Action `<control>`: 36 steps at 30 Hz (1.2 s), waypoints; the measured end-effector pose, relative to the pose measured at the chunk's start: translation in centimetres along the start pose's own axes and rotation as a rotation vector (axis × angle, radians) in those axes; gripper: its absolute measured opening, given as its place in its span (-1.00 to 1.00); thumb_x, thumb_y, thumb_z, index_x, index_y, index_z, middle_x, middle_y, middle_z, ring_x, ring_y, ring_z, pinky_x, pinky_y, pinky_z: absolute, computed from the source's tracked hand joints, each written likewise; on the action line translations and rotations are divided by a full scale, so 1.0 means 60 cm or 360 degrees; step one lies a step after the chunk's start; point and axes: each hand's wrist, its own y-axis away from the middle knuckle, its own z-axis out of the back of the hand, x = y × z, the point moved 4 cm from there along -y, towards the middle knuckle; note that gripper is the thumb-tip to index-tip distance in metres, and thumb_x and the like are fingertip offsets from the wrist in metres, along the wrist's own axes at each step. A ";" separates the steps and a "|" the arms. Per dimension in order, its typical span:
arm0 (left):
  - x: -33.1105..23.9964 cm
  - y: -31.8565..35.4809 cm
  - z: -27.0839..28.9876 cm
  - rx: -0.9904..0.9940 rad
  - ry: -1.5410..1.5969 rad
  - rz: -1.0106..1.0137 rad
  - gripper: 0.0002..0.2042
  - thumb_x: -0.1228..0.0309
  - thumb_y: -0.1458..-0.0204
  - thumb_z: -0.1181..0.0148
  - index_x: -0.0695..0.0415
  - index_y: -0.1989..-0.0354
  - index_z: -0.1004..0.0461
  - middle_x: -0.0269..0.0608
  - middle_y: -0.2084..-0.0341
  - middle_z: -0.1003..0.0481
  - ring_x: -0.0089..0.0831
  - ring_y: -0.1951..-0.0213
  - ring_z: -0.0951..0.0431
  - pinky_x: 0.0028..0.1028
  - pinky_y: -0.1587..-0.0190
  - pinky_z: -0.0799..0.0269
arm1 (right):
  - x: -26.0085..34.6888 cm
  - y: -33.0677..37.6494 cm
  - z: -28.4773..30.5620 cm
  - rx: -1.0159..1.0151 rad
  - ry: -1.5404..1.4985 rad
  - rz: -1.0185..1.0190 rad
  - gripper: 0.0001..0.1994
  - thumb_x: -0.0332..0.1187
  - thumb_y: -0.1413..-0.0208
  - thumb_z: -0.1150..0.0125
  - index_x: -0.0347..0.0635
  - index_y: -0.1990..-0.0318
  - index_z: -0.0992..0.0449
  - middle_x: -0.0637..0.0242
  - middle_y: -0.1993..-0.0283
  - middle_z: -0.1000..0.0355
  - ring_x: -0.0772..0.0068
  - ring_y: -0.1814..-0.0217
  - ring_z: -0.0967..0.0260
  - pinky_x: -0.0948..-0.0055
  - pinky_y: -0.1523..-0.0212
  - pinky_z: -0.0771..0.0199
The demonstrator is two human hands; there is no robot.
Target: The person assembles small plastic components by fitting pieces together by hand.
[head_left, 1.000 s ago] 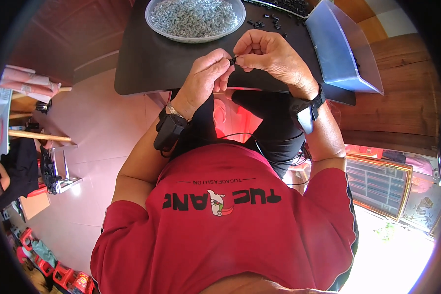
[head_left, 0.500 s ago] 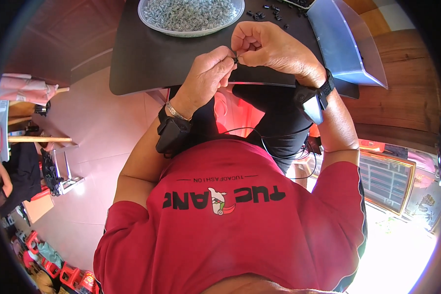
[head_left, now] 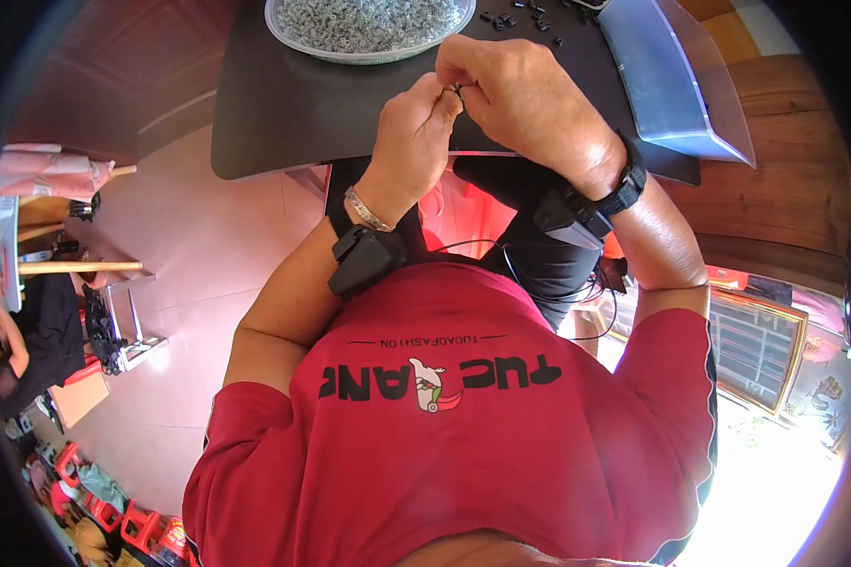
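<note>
My left hand (head_left: 412, 137) is closed in a pinch over the near edge of the dark table. Between its fingertips is a small black piece (head_left: 457, 90), mostly covered by the fingers. My right hand (head_left: 529, 99) meets it from the right, thumb and index finger pinched together against the same spot; what they grip is hidden. Just beyond my hands, a round clear bowl (head_left: 369, 59) holds a heap of tiny clear-grey pieces (head_left: 364, 21). Loose small black pieces (head_left: 541, 21) lie scattered on the table right of the bowl.
The dark table (head_left: 293, 123) has a rounded left corner. On its right stands a translucent plastic bin (head_left: 657, 90), close to my right forearm. Black devices are strapped to both wrists, with a thin cable (head_left: 506, 255) over my lap. Another person (head_left: 38, 331) is at the far left.
My right hand has rolled over so its back now faces up, and its fingers have closed in on the left fingertips. Both hands have moved slightly; the black piece is more covered.
</note>
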 end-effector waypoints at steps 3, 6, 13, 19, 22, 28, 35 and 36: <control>0.005 -0.003 -0.003 -0.0161 0.0023 0.0114 -0.79 0.34 -0.22 0.11 0.24 0.27 -0.38 -0.42 0.60 -0.29 -0.72 0.63 -0.22 -0.70 0.59 -0.16 | 0.010 0.005 -0.001 -0.0095 -0.0038 0.0049 -0.84 -0.49 0.18 -0.18 -0.21 0.37 -0.41 0.10 0.47 -0.43 0.05 0.39 -0.44 0.22 0.40 -0.44; 0.008 -0.008 -0.007 -0.0264 0.0234 0.0293 -0.81 0.38 -0.21 0.12 0.22 0.26 -0.40 -0.42 0.60 -0.31 -0.73 0.62 -0.25 -0.72 0.60 -0.16 | 0.009 0.012 -0.008 -0.0208 -0.0020 -0.0006 -0.82 -0.54 0.14 -0.11 -0.17 0.30 -0.44 0.17 0.42 -0.40 0.03 0.37 -0.40 0.26 0.37 -0.44; -0.006 -0.019 -0.012 -0.0460 0.0604 0.0346 -0.81 0.47 -0.13 0.13 0.28 0.37 -0.42 -0.32 0.59 -0.40 -0.67 0.59 -0.34 -0.60 0.60 -0.25 | 0.006 0.016 -0.032 -0.0373 0.0084 0.0111 -0.72 -0.51 0.29 -0.22 -0.21 0.32 -0.37 0.21 0.42 -0.36 0.14 0.32 -0.37 0.27 0.30 -0.42; -0.009 -0.018 -0.005 -0.0393 0.0567 0.0400 -0.79 0.45 -0.12 0.13 0.29 0.37 -0.43 -0.29 0.62 -0.40 -0.64 0.63 -0.35 -0.62 0.60 -0.28 | 0.006 0.019 -0.027 -0.0339 0.0123 0.0128 -0.69 -0.48 0.31 -0.24 -0.21 0.31 -0.35 0.23 0.42 -0.36 0.16 0.32 -0.37 0.29 0.29 -0.43; -0.012 -0.023 -0.008 -0.0341 0.0473 0.0499 -0.78 0.43 -0.10 0.16 0.26 0.40 -0.42 -0.29 0.65 -0.39 -0.61 0.66 -0.35 -0.63 0.63 -0.27 | 0.003 0.021 -0.025 -0.0335 0.0191 0.0113 -0.68 -0.47 0.31 -0.25 -0.22 0.29 -0.35 0.23 0.42 -0.36 0.18 0.33 -0.37 0.31 0.30 -0.44; -0.011 -0.027 -0.010 -0.0376 0.0405 0.0515 -0.74 0.40 -0.13 0.20 0.23 0.50 -0.38 -0.27 0.74 -0.34 -0.57 0.77 -0.29 -0.60 0.73 -0.16 | 0.014 0.016 -0.024 -0.0308 0.0306 0.0172 -0.67 -0.42 0.32 -0.27 -0.21 0.31 -0.34 0.24 0.44 -0.36 0.22 0.34 -0.38 0.35 0.32 -0.44; 0.013 -0.027 -0.002 -0.0340 0.0197 0.0446 -0.67 0.31 -0.10 0.10 0.36 0.47 -0.46 -0.17 0.60 -0.49 -0.50 0.52 -0.43 -0.40 0.46 -0.32 | 0.020 0.017 -0.023 -0.0307 0.0370 0.0222 -0.71 -0.43 0.30 -0.24 -0.20 0.34 -0.33 0.25 0.45 -0.36 0.24 0.34 -0.38 0.37 0.33 -0.44; 0.013 -0.028 -0.001 -0.0338 0.0197 0.0445 -0.67 0.31 -0.10 0.10 0.36 0.47 -0.46 -0.17 0.60 -0.49 -0.50 0.52 -0.43 -0.40 0.46 -0.32 | 0.020 0.018 -0.023 -0.0300 0.0372 0.0221 -0.72 -0.44 0.29 -0.23 -0.20 0.34 -0.33 0.25 0.45 -0.36 0.24 0.34 -0.38 0.37 0.33 -0.44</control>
